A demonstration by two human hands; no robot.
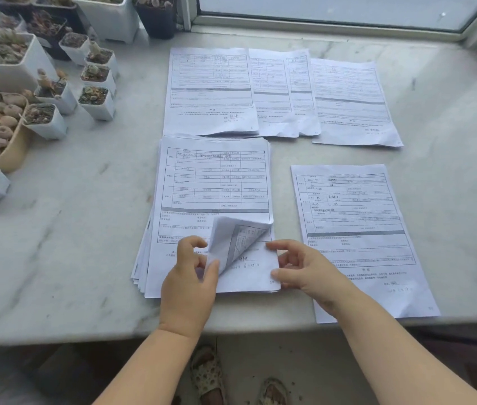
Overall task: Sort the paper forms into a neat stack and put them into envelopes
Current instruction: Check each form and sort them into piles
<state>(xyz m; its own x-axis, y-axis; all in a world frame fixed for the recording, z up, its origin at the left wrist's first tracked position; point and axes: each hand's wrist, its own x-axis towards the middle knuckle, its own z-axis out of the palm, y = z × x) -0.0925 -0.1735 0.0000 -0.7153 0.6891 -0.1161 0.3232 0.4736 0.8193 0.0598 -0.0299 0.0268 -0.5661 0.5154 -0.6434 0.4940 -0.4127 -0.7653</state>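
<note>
The stack [211,211] of forms lies near the table [70,229] edge, under both hands. The left hand [189,283] pinches the top sheet's [231,244] curled-up corner. The right hand [304,267] rests on the stack's right edge, fingers loosely bent, holding nothing.

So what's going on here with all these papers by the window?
A person is sorting printed forms on a marble ledge. The left hand pinches the curled-up corner of the top sheet of a thick stack, while the right hand hovers at the stack's edge, fingers loosely curled. A single form lies to the right, and more forms are spread out behind. Potted succulents sit at the left. No envelopes are in view.
</note>
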